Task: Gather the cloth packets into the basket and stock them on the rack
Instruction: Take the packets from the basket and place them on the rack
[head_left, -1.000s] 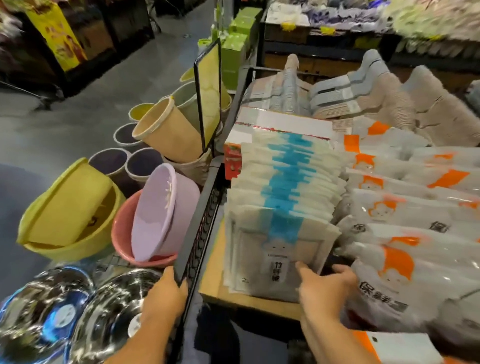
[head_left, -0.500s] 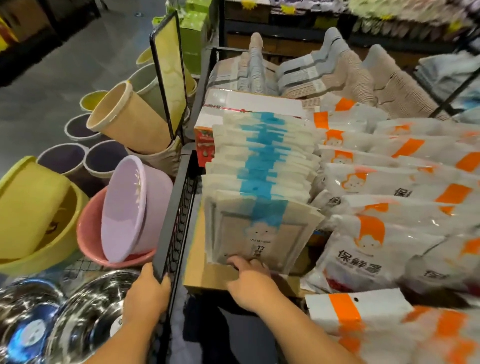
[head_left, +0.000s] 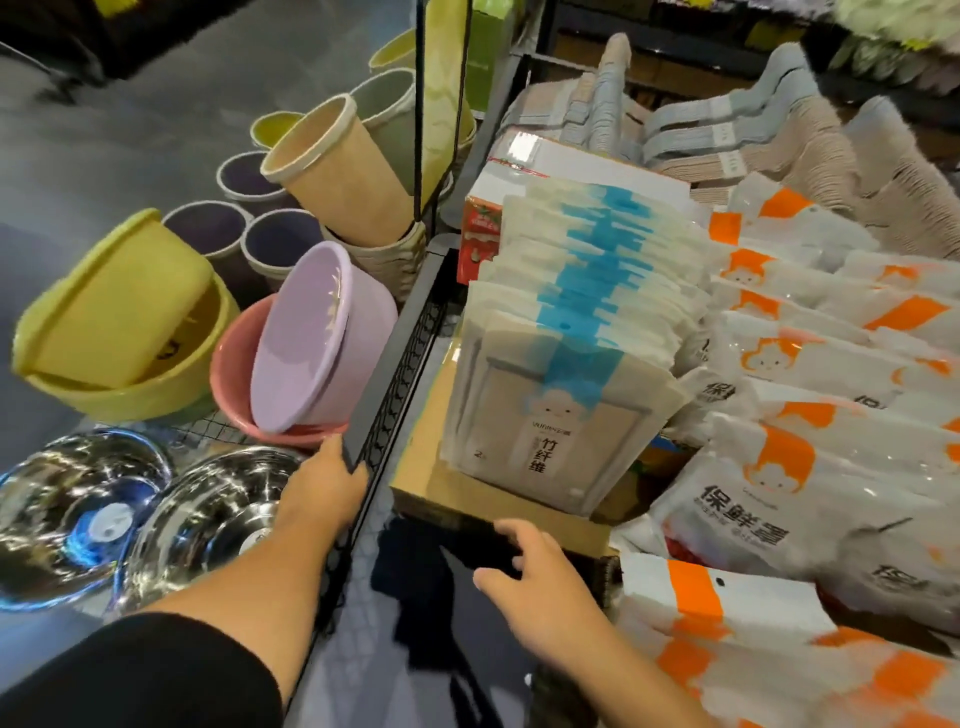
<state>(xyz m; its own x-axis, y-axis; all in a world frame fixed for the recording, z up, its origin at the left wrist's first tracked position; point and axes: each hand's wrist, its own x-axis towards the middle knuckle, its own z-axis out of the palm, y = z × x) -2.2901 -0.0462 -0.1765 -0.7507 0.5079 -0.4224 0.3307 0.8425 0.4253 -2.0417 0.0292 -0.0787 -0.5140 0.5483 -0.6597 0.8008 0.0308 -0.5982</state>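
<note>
A row of white cloth packets with blue stripes (head_left: 566, 364) stands upright on a brown cardboard base (head_left: 431, 467) on the rack shelf. My left hand (head_left: 324, 493) grips the black metal frame (head_left: 395, 353) at the rack's left edge. My right hand (head_left: 540, 577) hovers just in front of the cardboard's front edge, fingers loosely spread, holding nothing. No basket is in view.
White packets with orange marks (head_left: 810, 467) fill the shelf to the right. Grey and beige hangers (head_left: 727, 135) lie at the back. Left of the rack are plastic basins (head_left: 306, 343), yellow tubs (head_left: 119, 322), bins (head_left: 332, 171) and shiny steel bowls (head_left: 202, 519).
My right hand has come off the front of the blue-striped packets and drawn back toward me. The left hand stays on the black frame. The view has moved closer.
</note>
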